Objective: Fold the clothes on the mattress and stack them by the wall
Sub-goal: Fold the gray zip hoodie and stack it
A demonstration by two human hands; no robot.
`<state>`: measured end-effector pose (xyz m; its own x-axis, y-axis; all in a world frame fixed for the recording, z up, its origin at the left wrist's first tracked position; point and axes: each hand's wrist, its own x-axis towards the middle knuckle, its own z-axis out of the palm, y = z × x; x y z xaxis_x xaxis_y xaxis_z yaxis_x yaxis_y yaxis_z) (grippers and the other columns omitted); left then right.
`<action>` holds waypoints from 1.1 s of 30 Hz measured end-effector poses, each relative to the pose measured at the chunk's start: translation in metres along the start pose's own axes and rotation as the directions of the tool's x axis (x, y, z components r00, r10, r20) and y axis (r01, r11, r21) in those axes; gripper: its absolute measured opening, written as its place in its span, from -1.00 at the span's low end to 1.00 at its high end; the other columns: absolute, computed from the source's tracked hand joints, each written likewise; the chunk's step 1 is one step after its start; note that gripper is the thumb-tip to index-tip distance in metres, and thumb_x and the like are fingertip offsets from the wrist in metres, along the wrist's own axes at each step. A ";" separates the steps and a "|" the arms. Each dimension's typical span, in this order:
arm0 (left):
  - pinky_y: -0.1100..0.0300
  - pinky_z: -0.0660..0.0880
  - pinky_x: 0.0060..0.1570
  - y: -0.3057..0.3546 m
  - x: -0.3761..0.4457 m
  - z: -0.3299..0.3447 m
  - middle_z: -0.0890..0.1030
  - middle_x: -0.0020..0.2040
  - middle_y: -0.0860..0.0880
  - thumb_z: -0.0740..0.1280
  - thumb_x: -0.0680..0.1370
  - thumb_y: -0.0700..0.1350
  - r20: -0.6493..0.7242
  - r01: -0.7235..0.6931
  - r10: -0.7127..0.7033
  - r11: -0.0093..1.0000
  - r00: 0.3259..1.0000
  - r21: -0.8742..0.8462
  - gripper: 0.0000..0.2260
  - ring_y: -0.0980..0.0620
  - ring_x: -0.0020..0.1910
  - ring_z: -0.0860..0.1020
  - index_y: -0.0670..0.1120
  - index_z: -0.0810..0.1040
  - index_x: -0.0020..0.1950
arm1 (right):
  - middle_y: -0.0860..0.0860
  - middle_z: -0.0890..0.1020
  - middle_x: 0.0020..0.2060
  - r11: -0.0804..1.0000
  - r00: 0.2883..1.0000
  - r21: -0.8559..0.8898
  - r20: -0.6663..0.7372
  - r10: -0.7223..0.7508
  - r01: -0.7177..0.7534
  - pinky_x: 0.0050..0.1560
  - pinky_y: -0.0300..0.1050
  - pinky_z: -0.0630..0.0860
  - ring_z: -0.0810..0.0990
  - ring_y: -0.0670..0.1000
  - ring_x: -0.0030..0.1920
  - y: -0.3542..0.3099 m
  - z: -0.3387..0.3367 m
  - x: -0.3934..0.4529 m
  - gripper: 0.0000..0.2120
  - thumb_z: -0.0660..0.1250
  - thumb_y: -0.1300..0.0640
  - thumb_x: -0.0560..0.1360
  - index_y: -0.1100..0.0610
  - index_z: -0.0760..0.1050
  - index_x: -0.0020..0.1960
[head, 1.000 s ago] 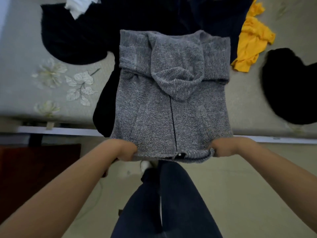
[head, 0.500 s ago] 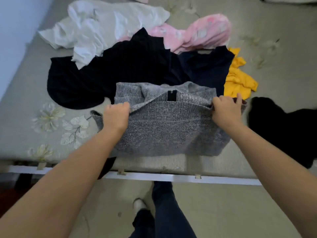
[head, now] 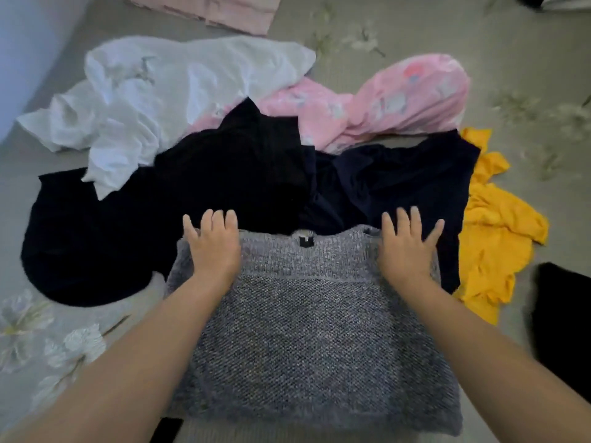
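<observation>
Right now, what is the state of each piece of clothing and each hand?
Grey sweater: folded, flat.
White shirt: crumpled.
Pink garment: crumpled.
Black garment: spread, unfolded.
Yellow cloth: crumpled.
Left hand: flat on sweater.
Right hand: flat on sweater.

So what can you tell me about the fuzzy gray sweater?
The gray sweater looks like thick, speckled knit, with a ribbed band across it and a small dark zipper end at its far edge. It lies folded into a rough rectangle on the mattress, partly over the black clothes. The left hand and right hand press flat on its far corners, fingers spread.
</observation>
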<state>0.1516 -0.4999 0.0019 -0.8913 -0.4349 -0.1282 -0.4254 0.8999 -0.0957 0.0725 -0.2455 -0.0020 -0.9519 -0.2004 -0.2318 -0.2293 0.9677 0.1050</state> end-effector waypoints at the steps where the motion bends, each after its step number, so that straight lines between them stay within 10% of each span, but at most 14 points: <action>1: -0.14 -0.15 0.41 0.009 -0.007 0.010 0.27 0.43 -0.14 0.12 0.57 -0.24 0.004 -0.010 0.010 0.996 1.000 -0.094 -0.59 -0.10 0.46 0.11 -0.15 0.20 0.43 | 0.15 0.07 0.49 0.997 1.000 0.076 0.014 0.017 -0.018 0.37 0.36 -0.20 -0.10 0.17 0.49 -0.004 0.006 0.000 -0.51 0.10 0.09 0.59 0.12 0.08 0.48; 4: -0.21 -0.01 0.35 0.033 -0.050 0.034 0.37 0.37 -0.22 0.14 0.55 -0.12 -0.086 -0.254 0.239 0.916 0.967 -0.311 -0.62 -0.20 0.42 0.22 -0.23 0.39 0.33 | 0.22 0.23 0.43 0.943 0.993 0.330 -0.116 -0.017 0.054 0.33 0.38 -0.14 0.05 0.27 0.47 -0.013 0.023 -0.032 -0.50 0.10 -0.07 0.54 0.18 0.31 0.39; 7: -0.32 0.08 0.17 0.039 -0.082 0.052 0.47 0.28 -0.24 0.09 0.49 0.03 -0.097 -0.481 0.472 0.851 0.876 -0.209 -0.53 -0.22 0.33 0.24 -0.21 0.49 0.26 | 0.20 0.39 0.35 0.943 0.959 0.221 -0.190 -0.209 0.250 0.22 0.40 -0.03 0.17 0.24 0.39 -0.024 0.040 -0.080 -0.49 0.04 -0.13 0.49 0.10 0.43 0.30; 11: -0.10 -0.31 0.35 0.036 -0.077 0.078 0.11 0.49 -0.20 -0.12 0.48 0.23 0.177 -0.306 0.335 0.936 0.926 -0.172 -0.39 -0.12 0.44 -0.15 -0.01 0.20 0.46 | 0.03 -0.05 0.51 0.962 0.964 0.214 0.166 -0.206 0.169 0.33 0.29 -0.36 -0.30 0.05 0.43 -0.029 0.076 -0.082 -0.46 -0.08 -0.27 0.54 -0.13 0.02 0.48; 14: 0.02 -0.51 0.27 0.041 -0.066 0.101 -0.12 0.52 -0.15 -0.12 0.52 0.25 0.292 -0.284 0.307 0.951 0.906 -0.119 -0.41 -0.14 0.48 -0.23 0.03 -0.01 0.51 | 0.00 -0.16 0.51 0.969 0.964 0.186 0.182 -0.195 0.161 0.29 0.18 -0.49 -0.29 0.08 0.48 -0.034 0.101 -0.066 -0.43 -0.11 -0.26 0.53 -0.14 -0.12 0.49; 21: -0.10 -0.05 0.38 0.036 -0.040 0.079 0.07 0.50 -0.14 0.04 0.55 0.20 0.337 -0.388 0.399 0.916 0.853 -0.102 -0.47 -0.13 0.47 0.02 0.03 0.10 0.48 | -0.01 -0.22 0.50 0.967 0.935 0.203 0.286 -0.209 0.154 0.35 0.27 -0.36 -0.28 0.10 0.48 -0.033 0.088 -0.061 -0.43 -0.10 -0.24 0.55 -0.13 -0.17 0.49; 24: -0.09 0.00 0.37 0.024 -0.013 0.062 0.26 0.42 -0.17 0.16 0.55 0.07 0.175 -0.480 0.488 0.873 0.855 -0.090 -0.50 -0.13 0.43 0.15 -0.11 0.23 0.43 | 0.08 0.02 0.51 0.938 0.971 0.331 0.170 -0.169 0.105 0.37 0.31 -0.23 -0.07 0.16 0.50 -0.038 0.069 -0.078 -0.45 0.08 -0.14 0.56 0.05 0.11 0.48; 28: -0.16 -0.13 0.41 0.003 0.019 0.055 0.06 0.50 -0.21 0.09 0.60 0.02 0.342 -0.404 0.367 0.914 0.865 0.042 -0.47 -0.15 0.49 -0.04 -0.16 0.04 0.49 | 0.14 0.54 0.23 0.871 0.910 0.266 -0.131 -0.392 0.414 0.16 0.44 0.19 0.46 0.23 0.26 -0.072 0.049 -0.152 -0.31 0.42 -0.26 0.27 0.16 0.50 0.24; 33: -0.10 0.17 0.32 -0.008 0.036 0.052 0.47 0.18 -0.27 0.12 0.60 0.02 0.433 -0.479 0.409 0.876 0.803 0.059 -0.57 -0.24 0.18 0.43 -0.23 0.25 0.35 | -0.11 0.55 0.20 0.906 0.897 0.045 0.127 -0.424 0.422 0.28 0.28 0.27 0.52 -0.03 0.23 -0.118 0.069 -0.203 -0.13 0.63 -0.13 -0.12 -0.18 0.50 0.19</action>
<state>0.1315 -0.5243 -0.0534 -0.8217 0.0060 -0.5699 0.0631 0.9948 -0.0804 0.3067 -0.3086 -0.0344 -0.7306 -0.5703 -0.3756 -0.5999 0.7988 -0.0459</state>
